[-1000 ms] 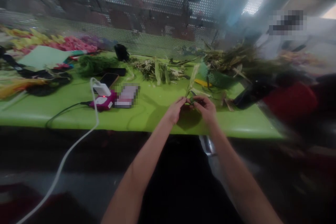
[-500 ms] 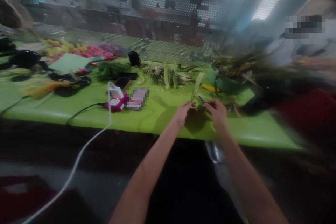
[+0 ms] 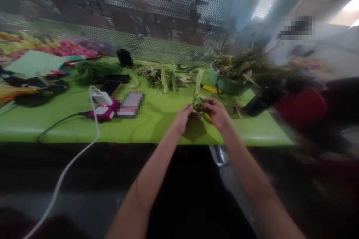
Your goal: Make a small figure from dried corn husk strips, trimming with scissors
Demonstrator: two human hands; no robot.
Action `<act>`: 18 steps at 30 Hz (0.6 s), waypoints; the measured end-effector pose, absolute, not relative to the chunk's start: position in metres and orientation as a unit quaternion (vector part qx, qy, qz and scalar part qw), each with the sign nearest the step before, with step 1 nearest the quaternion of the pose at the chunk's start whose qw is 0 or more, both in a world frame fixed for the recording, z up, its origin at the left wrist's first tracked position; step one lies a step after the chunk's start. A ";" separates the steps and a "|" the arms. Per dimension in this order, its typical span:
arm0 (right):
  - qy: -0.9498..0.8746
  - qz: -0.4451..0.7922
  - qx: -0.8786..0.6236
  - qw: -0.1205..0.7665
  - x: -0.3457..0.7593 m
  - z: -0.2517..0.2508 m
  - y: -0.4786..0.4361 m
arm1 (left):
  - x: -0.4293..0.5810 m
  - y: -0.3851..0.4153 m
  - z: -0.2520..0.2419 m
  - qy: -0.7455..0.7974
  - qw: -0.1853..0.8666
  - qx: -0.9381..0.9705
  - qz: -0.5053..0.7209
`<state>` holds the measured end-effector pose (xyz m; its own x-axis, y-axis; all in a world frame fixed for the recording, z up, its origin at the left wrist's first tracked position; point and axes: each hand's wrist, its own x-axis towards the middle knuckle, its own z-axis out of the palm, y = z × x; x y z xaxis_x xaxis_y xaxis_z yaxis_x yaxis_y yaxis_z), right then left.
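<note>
My left hand [image 3: 181,120] pinches the lower end of a pale green, dried leaf strip [image 3: 198,84], which stands up from the fingers. Close by on the right, my right hand [image 3: 216,112] is closed around a small tool with a grey metal blade [image 3: 201,99]. The blade points toward the strip; I cannot tell whether they touch. Something dark green shows between the fingertips, too small to name. A bit of yellow shows beneath the right hand. Both hands are just above the front part of the green-covered table [image 3: 157,129].
Left of my hands are a phone [image 3: 131,104], a magenta power socket [image 3: 103,111] with a white plug and cable, and a darker phone [image 3: 110,87]. Behind lie dried leaf strips [image 3: 164,78], green fibre [image 3: 95,71], a yellow-handled item [image 3: 211,89] and a green basket [image 3: 228,84].
The view has swung right, so the table things appear further left. My hands have come closer together, with the blade now nearer the left fingers. Both grips stay closed.
</note>
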<state>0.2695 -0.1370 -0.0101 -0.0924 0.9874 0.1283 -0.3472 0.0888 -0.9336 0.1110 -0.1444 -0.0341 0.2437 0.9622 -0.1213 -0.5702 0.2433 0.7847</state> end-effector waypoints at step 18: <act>-0.554 0.533 -0.391 0.505 0.275 0.012 -0.142 | 0.112 -0.144 -0.034 0.311 0.732 0.316 0.518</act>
